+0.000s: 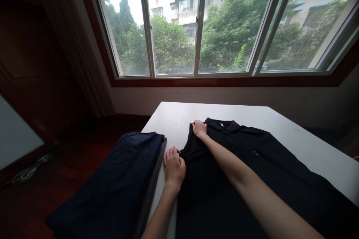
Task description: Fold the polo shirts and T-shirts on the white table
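A black polo shirt (pixel 260 164) lies spread on the white table (pixel 224 109), its collar toward the far edge and a small light logo on the chest. My left hand (pixel 174 168) is closed on the shirt's left edge, around the sleeve; the fingertips are partly hidden. Farther up, my right hand (pixel 199 128) grips the cloth near the shoulder, left of the collar, and my right forearm crosses over the shirt. Left of my left hand is a stack of folded dark trousers (pixel 112 183), apart from the shirt.
A wide sliding window (pixel 196 44) with a red-brown frame rises beyond the table. On the dark red floor (pixel 70 171) at left lies a bundle of white cable (pixel 28 173). A curtain (pixel 75 44) hangs beside a brown wooden door (pixel 30 56).
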`<move>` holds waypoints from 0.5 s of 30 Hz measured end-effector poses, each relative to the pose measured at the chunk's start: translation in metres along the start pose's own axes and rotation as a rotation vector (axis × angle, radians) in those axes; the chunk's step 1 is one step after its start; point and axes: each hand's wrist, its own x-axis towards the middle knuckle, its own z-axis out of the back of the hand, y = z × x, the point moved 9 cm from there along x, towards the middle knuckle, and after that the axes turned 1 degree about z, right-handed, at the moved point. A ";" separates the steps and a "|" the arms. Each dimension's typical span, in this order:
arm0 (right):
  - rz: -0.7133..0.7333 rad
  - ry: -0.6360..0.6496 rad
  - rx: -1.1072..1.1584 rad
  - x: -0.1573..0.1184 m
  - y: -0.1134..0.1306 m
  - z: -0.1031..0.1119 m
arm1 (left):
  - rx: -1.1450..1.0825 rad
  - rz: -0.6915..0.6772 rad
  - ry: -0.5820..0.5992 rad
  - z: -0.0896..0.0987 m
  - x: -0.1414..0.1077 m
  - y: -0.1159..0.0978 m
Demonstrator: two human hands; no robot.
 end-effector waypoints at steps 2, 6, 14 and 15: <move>0.001 -0.008 -0.011 -0.001 0.000 0.000 | -0.015 0.030 -0.007 0.002 0.004 0.003; 0.008 -0.015 -0.028 -0.003 0.001 0.000 | -0.027 0.079 0.000 0.004 0.013 0.007; 0.005 -0.016 -0.043 -0.003 -0.001 0.000 | 0.019 0.107 0.011 0.003 0.019 0.006; 0.004 -0.016 -0.045 -0.003 -0.001 0.000 | 0.029 0.110 0.009 0.003 0.019 0.006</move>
